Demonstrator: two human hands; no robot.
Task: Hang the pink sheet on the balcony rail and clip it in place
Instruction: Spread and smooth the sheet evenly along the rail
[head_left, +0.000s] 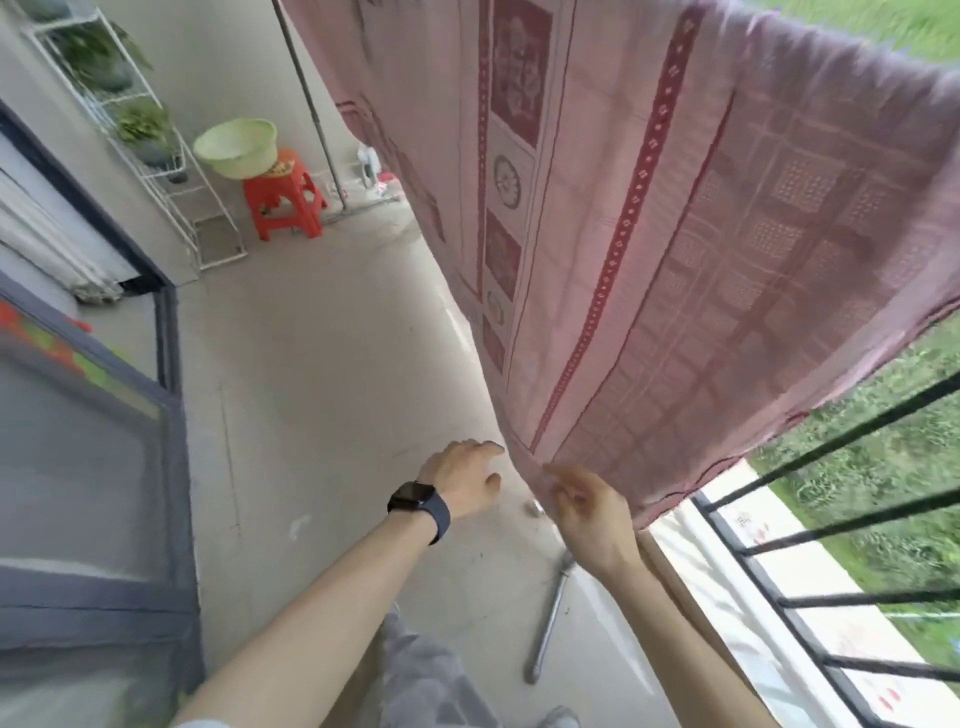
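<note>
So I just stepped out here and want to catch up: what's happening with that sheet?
A person is hanging a pink sheet on the balcony. It is already draped from above, and no clips show on it. The right hand is at the sheet's lower edge, though blur hides whether it grips the cloth. The left hand, with a watch on its wrist, is open close beside that edge.

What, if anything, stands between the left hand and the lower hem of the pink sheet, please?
Nothing visible does. The left hand reaches open-fingered toward the pink sheet, whose hem hangs just beside it, with only floor showing behind the gap. The right hand is at that hem, beside the path rather than across it.
</note>
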